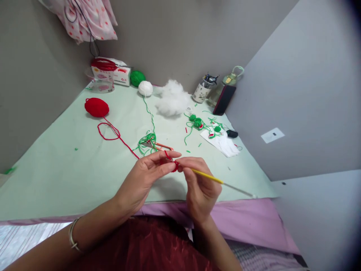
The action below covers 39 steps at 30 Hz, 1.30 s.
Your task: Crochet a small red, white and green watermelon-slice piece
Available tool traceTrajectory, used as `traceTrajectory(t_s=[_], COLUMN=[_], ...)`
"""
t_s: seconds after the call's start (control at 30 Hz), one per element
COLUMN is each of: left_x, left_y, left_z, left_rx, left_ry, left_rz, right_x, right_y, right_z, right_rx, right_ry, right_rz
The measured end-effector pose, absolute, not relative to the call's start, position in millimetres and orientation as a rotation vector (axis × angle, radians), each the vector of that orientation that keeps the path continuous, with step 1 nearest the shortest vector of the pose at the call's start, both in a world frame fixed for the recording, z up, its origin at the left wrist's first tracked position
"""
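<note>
Pale green tabletop (56,169) below; small red yarnwork (175,166), partly hidden.

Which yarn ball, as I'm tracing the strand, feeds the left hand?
The red ball, farthest left: its strand runs to the left hand. The large green ball and white ball sit farther back.

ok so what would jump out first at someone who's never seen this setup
Probably the yellow-handled crochet hook in the right hand, meeting the small red crochet piece pinched in the left hand, above the table's near side. Next, the bright red yarn ball on the left of the table, and the fluffy white stuffing near the back wall.
</note>
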<state>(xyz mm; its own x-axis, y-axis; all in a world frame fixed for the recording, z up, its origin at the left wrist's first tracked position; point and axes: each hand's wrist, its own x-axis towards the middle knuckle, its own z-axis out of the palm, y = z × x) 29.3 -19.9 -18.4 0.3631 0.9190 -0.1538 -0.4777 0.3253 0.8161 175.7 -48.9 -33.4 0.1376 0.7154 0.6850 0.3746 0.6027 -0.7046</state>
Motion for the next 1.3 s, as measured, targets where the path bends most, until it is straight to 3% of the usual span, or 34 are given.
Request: traceTrajectory(t_s=[0.17,0.37,0.53,0.67,0.77,0.9,1.03,1.1,1.3], left_x=[30.8,27.4,26.4,32.2,34.3,29.5,25.7,27.3,34.2], left_y=[-18.8,-14.7,-16.5,-23.9,-24.9,-16.7,-13.6,-17.2,-24.5], left_z=[-17.6,-16.3,-17.2,-20.3,-21.4,-19.9,-18.4,-19.2,-23.1], left_rx=[0.544,0.483,0.651,0.733,0.59,0.412,0.506,0.634,0.75], left_ry=[0.636,0.633,0.677,0.687,0.616,0.571,0.627,0.67,0.659], left_rz=[0.939,0.914,0.97,1.108,0.99,0.844,0.928,0.979,1.043], right_x=[177.4,182.5,184.2,177.7,174.1,179.2,186.3,185.9,173.6], right_y=[-52.1,-48.4,-46.5,-50.3,-51.5,-48.5,-46.6,-47.4,-52.4], right_z=[-42.0,-30.5,-26.7,-41.6,-52.3,-46.0,-29.4,-27.0,-41.9], right_rx=[-1.001,-0.964,-0.909,-1.057,-1.069,-0.987,-0.908,-0.937,-0.996], right_ry=[-1.658,-1.251,-1.157,-1.475,-1.57,-1.455,-1.196,-1.261,-1.63], right_rz=[-0.088,0.445,0.659,0.169,-0.162,0.1,0.528,0.564,-0.184])
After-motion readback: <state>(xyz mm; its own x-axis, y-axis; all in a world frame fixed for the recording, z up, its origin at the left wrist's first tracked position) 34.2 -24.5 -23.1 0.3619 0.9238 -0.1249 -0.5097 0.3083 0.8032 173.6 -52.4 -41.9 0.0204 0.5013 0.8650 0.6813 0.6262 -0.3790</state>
